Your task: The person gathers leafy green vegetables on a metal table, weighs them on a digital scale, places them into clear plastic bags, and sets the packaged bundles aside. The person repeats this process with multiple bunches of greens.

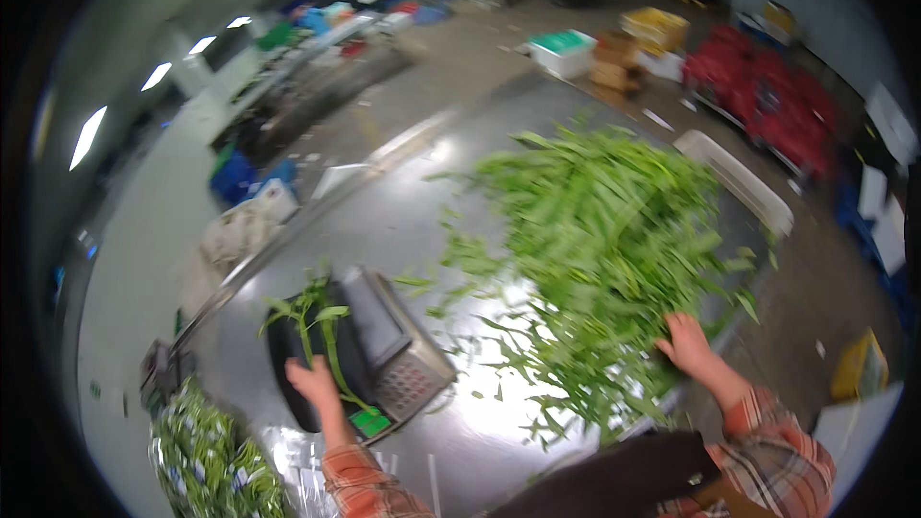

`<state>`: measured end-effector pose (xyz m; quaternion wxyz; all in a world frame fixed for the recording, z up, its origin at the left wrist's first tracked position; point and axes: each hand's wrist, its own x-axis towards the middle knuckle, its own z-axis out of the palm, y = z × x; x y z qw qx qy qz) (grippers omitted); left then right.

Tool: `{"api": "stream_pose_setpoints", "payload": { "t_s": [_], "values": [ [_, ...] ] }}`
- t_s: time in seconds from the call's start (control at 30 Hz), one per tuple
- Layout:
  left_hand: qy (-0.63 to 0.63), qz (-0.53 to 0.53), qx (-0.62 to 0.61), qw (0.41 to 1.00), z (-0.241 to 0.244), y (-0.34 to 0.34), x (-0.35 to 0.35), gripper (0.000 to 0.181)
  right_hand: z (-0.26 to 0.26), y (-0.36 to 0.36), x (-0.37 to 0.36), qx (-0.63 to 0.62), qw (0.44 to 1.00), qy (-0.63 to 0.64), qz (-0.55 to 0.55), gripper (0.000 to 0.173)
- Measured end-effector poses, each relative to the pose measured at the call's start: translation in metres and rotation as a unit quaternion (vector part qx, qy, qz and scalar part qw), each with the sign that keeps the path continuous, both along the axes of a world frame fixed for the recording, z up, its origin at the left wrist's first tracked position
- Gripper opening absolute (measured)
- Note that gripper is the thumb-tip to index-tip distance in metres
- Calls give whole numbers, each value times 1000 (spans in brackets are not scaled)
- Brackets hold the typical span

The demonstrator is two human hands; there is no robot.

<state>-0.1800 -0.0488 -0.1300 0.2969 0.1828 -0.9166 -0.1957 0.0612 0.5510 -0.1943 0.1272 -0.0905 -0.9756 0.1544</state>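
Observation:
My left hand (314,383) is over the black platform of a digital weighing scale (410,381), its fingertips closed around a leafy green stem (305,339). A second, bent stem (332,352) lies across the platform, its lower end by the scale's small green display (370,421). At the near right edge of a large heap of long-leaved greens (597,230), my right hand (689,345) touches the leaves with thumb and fingers apart. Motion blurs the heap somewhat. Both stand on a shiny metal table (345,230).
Bagged greens (216,453) lie at the lower left. A white plastic tray (737,180) is at the table's far right edge. Beyond stand a white box with a green top (563,54), a yellow crate (655,29) and red sacks (763,93). Loose leaves litter the metal.

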Motion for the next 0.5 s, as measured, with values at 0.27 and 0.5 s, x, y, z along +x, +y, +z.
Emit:
{"api": "stream_pose_setpoints", "payload": {
  "t_s": [0.27,0.5],
  "values": [
    [-17,-459,1,888,-52,195,3,48,-8,15,32,47,985,-153,67,33],
    [-170,-439,-49,881,-162,287,36,74,-33,-54,37,-134,915,-138,354,20]
  ]
}}
